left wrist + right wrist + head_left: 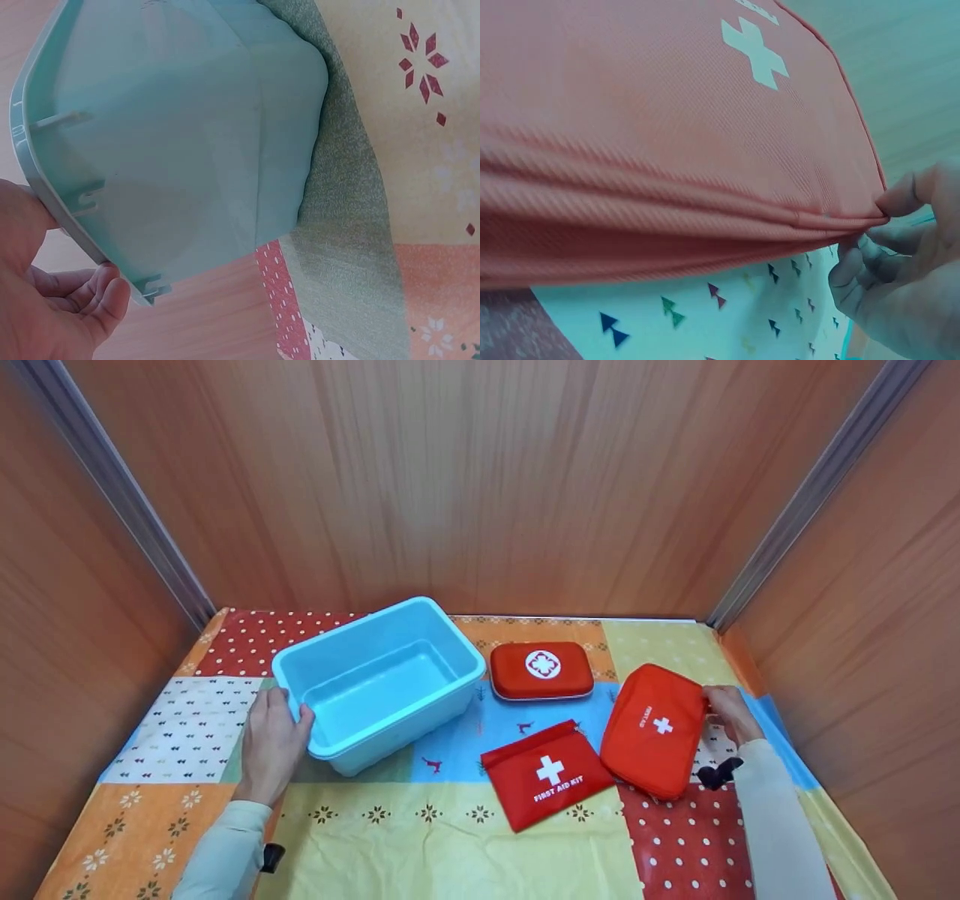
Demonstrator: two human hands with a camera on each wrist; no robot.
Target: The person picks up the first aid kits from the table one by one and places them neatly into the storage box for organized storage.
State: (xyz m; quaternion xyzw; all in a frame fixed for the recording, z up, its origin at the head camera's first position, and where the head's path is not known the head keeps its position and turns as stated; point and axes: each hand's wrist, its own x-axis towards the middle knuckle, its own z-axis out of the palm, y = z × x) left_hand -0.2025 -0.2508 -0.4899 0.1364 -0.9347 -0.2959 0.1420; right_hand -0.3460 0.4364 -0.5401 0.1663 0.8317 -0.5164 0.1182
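Note:
My left hand (271, 742) grips the near left rim of a light blue plastic bin (405, 727), thumb over the edge and fingers around the outside. In the left wrist view the fingers curl at the rim of the bin (180, 142). On the right, my right hand (731, 714) pinches the right edge of a red zippered first aid pouch (649, 750) marked with a white cross. The right wrist view shows thumb and fingers pinching the corner of the pouch (652, 127). Inside the bin, only its bare floor shows.
A flat red first aid kit pouch (517, 784) lies between the bin and the zippered pouch, its corner against the latter. Behind it sits a red hard case (510, 671) with a white round emblem. Wooden panels (510, 487) enclose the patchwork tablecloth (420, 855) at the back and sides.

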